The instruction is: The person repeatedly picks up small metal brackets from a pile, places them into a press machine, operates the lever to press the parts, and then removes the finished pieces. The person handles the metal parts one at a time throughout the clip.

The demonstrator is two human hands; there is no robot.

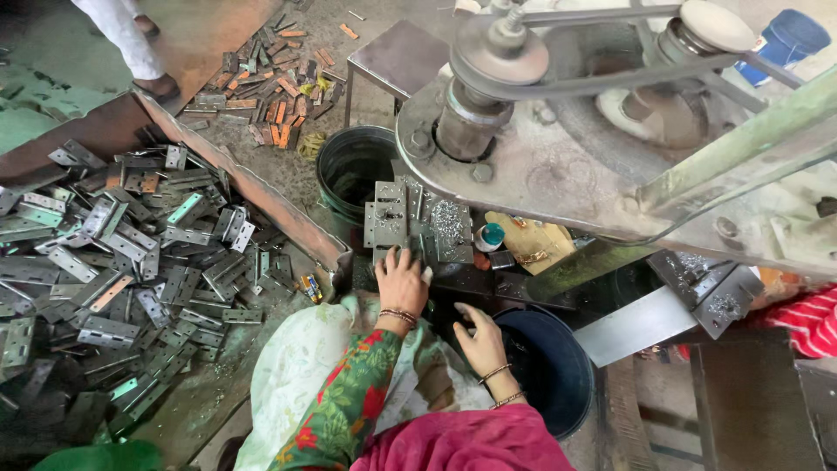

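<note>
Beneath the big belt-driven press (558, 131), on the dark bench (471, 281) under its frame, a short row of steel hinges (390, 220) stands at the person's fingertips. The left hand (402, 281) lies palm down just below that row, fingers spread and touching the lower edge of the nearest plate; it grips nothing. The right hand (480, 342), lower and to the right of the press bed, hangs loosely curled and empty over the rim of a dark bucket (549, 366). Such a hinge is judged stiff, flat and fairly light singly — though oily and sharp at its stamped edges — so pinching one by its two long sides, clear of the knuckle, looks safest. Counted: two hands, each with bangles at the wrist; two buckets, the second one (353, 170) to the left of the press; roughly three or four hinges in the row, hard to separate. Left of the press, a heap of hinges (122, 262) fills a shallow metal tray (261, 196) — far too many to count. Another person's sandalled foot (157, 85) stands beyond that tray.
</note>
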